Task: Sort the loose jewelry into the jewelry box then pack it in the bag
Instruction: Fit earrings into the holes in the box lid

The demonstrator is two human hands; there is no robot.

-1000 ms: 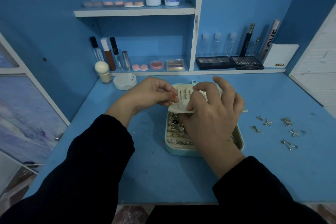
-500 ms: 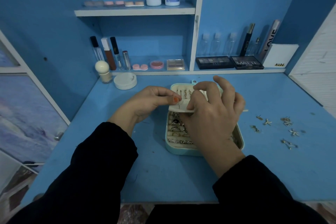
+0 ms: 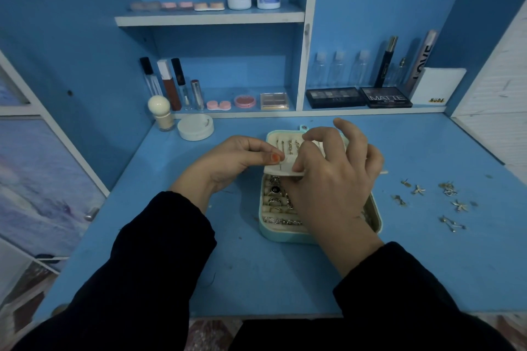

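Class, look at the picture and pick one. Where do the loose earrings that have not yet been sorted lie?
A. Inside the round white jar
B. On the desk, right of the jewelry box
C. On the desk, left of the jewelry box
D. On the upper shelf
B: the loose earrings lie scattered on the blue desk, to the right of the open jewelry box and apart from it.

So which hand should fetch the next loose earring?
Probably the right hand: the gold loose earrings lie on its side of the mint jewelry box; the left hand pinches the cream panel.
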